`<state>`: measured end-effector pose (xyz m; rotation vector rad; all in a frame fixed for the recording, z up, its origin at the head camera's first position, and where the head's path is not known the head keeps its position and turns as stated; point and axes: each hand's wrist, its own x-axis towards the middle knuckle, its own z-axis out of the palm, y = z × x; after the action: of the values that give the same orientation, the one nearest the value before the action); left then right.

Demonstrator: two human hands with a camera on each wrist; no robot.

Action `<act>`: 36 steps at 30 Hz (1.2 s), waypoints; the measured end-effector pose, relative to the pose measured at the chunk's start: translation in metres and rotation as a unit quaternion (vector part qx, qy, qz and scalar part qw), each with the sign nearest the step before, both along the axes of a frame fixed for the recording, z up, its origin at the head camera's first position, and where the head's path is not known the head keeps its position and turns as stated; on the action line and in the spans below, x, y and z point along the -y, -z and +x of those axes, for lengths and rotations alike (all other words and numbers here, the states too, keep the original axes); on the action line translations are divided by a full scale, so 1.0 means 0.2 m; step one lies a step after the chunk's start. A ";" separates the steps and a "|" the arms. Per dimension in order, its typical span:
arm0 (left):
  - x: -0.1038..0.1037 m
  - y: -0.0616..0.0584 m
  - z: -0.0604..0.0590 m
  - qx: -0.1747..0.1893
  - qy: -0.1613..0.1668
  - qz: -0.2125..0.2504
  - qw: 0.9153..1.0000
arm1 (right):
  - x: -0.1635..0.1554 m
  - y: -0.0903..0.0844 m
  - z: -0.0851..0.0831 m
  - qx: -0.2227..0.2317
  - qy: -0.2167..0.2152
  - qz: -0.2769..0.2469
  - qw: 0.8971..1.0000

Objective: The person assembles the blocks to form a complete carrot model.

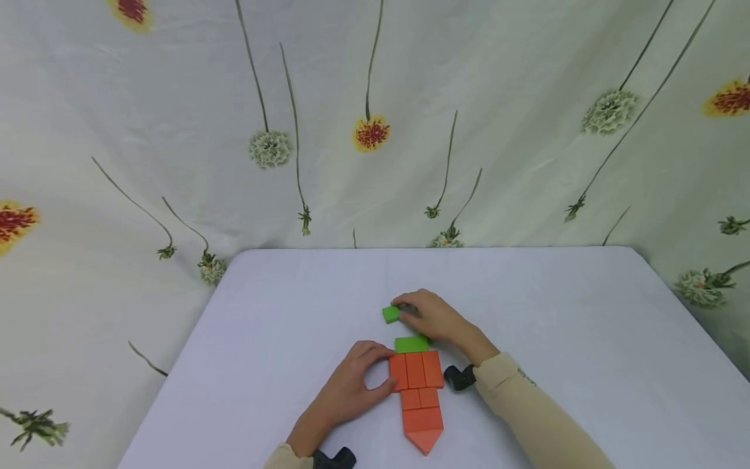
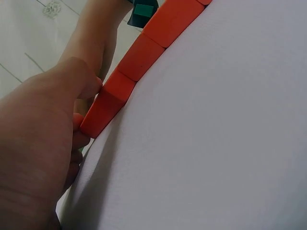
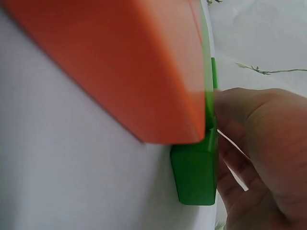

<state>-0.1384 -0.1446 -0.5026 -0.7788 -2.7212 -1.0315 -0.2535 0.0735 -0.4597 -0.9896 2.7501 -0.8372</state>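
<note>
On the white table (image 1: 281, 326), beyond the orange block figure (image 1: 418, 391) braced by the left hand (image 1: 351, 391), the right hand (image 1: 436, 319) pinches a small green wooden block (image 1: 390, 314) (probably light, rigid, best gripped by opposite sides).

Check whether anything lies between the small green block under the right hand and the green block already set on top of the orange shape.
Nothing visible does. The small green block, held by the right hand, is separated from the placed green block only by bare white table.
</note>
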 end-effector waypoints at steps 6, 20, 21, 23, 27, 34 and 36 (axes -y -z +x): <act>0.00 0.00 0.00 -0.004 0.002 0.003 1.000 | -0.01 0.00 0.01 0.020 0.008 -0.007 1.000; 0.00 0.00 0.00 -0.007 0.001 0.001 1.000 | -0.05 0.01 0.07 0.060 -0.030 -0.035 0.997; 0.00 0.00 0.01 -0.007 0.001 0.001 1.000 | -0.05 0.01 0.08 0.061 -0.031 -0.034 0.997; 0.00 0.00 0.01 -0.006 0.001 0.002 1.000 | -0.05 0.01 0.09 0.061 -0.034 -0.032 0.997; 0.00 0.00 0.01 -0.004 0.001 0.003 1.000 | -0.05 0.01 0.10 0.055 -0.038 -0.025 0.997; 0.00 0.00 0.01 -0.007 -0.001 -0.002 1.000 | -0.05 0.01 0.10 0.054 -0.045 -0.017 0.997; 0.00 0.00 0.01 -0.007 -0.002 -0.002 1.000 | -0.06 0.01 0.10 0.054 -0.045 -0.015 0.997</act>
<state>-0.1372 -0.1440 -0.5029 -0.7768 -2.7135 -1.0154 -0.2338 0.0848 -0.4612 -1.0334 2.5885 -0.8930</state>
